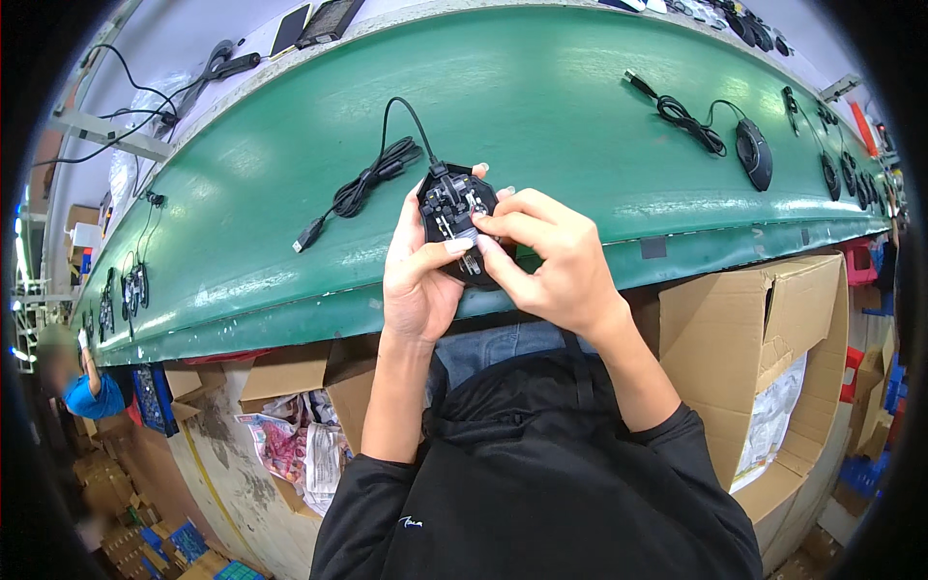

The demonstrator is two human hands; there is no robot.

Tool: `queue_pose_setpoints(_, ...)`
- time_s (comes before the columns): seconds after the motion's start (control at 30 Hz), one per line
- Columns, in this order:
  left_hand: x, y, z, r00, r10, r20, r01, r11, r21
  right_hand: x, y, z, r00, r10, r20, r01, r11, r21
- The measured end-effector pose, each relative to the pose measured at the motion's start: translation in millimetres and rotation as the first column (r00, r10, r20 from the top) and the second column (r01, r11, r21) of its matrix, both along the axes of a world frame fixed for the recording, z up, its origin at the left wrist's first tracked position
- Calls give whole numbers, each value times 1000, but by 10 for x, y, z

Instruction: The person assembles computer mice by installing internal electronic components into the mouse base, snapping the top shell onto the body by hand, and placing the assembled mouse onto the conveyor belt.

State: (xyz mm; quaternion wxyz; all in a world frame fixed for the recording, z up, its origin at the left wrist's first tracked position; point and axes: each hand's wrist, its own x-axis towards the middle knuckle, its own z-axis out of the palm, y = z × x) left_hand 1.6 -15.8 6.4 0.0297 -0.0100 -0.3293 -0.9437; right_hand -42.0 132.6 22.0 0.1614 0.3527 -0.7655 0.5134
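My left hand (422, 285) is closed round a black computer mouse (447, 205) with its inside exposed, the fingers behind it and the thumb across its inner parts. Small parts and pale metallic pieces show within the shell. Over the mouse's right side, my right hand (556, 253) has its thumb and forefinger pinched together against the inside. Whatever lies between those fingertips is too small to make out. From the top of the mouse a black cable (372, 179) loops up and lies bundled on the green belt, ending in a USB plug (307, 236).
The green belt (541, 87) runs across in front of me. A complete mouse (753, 155) with coiled cable lies on it at right, and several more sit at both far ends. Cardboard boxes (706, 358) stand below the belt's near edge. A person in blue (97, 394) is far left.
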Motion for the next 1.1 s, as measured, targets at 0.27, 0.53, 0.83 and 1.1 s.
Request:
queue_pose_setpoints(0.27,45,46,1,999,15,-46,-21,990,-142,62,-70,-42,903,-84,422,141,984,-107)
queue_pose_setpoints(0.53,-49,221,21,957,273,95,-226,910,-347,180,-25,-82,992,-125,-27,126,991,39)
queue_pose_setpoints(0.83,-100,111,-80,945,317,84,-271,898,-346,775,1109,494,899,-434,61,431,901,51)
queue_pose_setpoints(1.1,-28,138,17,958,279,66,-228,880,-417,1717,3145,497,-77,-636,768,925,242,293)
